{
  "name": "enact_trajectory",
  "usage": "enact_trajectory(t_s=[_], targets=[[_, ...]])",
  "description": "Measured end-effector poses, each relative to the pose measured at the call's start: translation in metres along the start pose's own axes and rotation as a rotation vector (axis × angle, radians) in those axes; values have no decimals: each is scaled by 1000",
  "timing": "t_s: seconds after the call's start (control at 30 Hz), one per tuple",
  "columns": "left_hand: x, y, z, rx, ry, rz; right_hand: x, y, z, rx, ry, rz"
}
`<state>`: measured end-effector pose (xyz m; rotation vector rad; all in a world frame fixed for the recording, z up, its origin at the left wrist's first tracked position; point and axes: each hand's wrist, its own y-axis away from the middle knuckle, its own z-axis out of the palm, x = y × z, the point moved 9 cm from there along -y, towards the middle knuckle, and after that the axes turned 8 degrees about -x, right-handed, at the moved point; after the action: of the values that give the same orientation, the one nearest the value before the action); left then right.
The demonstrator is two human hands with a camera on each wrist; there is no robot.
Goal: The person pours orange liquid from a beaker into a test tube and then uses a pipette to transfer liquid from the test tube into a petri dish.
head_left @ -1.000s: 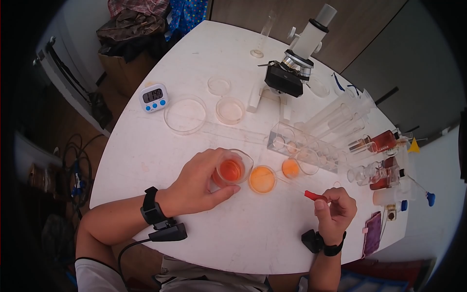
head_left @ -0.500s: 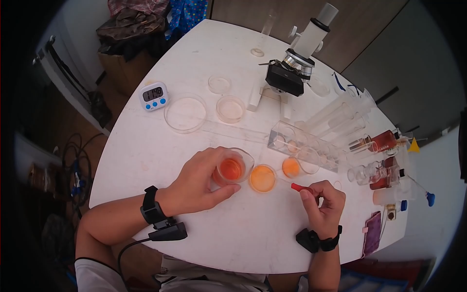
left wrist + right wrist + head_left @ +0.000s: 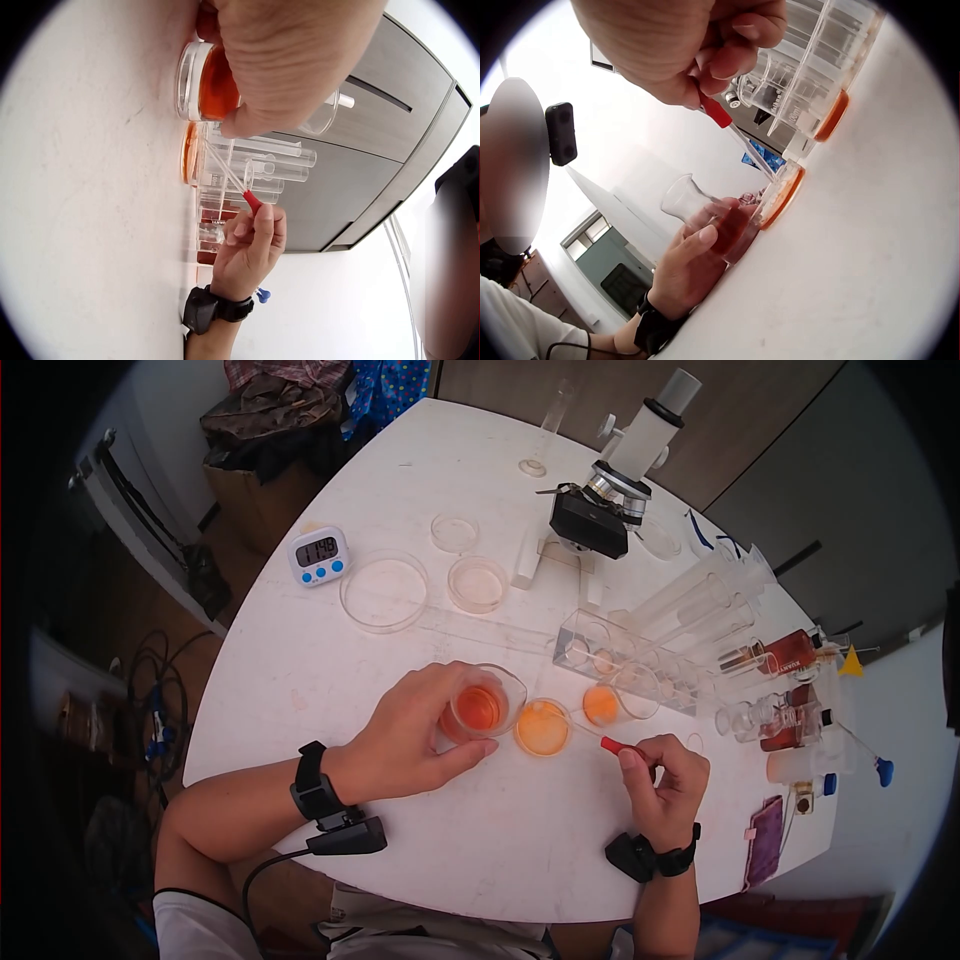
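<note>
Near wall of the beaker [image 3: 478, 709] hidden behind the left hand's fingers [image 3: 450, 682] in the head view; in the left wrist view, beaker [image 3: 204, 80] half covered by the left hand [image 3: 289, 56], itself cut off by the top edge. Dropper [image 3: 610, 745] mostly buried inside the right hand's fingers [image 3: 636, 765], only the red bulb and thin glass stem showing; tip over the small dish [image 3: 542, 727], contact with the liquid too small to tell. Right hand [image 3: 679, 41] cropped by the upper edge in the right wrist view. Timer [image 3: 320, 555] digits beyond the fingers too small to read surely. Bottle [image 3: 790, 650] labels unreadable. Tabletop [image 3: 300, 660] far corners lost in the dark lens rim.
</note>
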<state>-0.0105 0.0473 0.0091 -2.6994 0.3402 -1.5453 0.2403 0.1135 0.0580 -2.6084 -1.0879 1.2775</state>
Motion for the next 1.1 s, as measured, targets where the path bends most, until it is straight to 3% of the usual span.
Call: enact_trajectory(t_s=[0.37,0.43,1.1], targets=[[3,0,-1,39,-35,82,-6,-2,11,-71,-39,-8],[-1,0,0,-4,-7,-9,-6,-2,12,-73,-37,-2],[0,0,0,-3,-4,-13,-2,-2,13,-110,-60,37]])
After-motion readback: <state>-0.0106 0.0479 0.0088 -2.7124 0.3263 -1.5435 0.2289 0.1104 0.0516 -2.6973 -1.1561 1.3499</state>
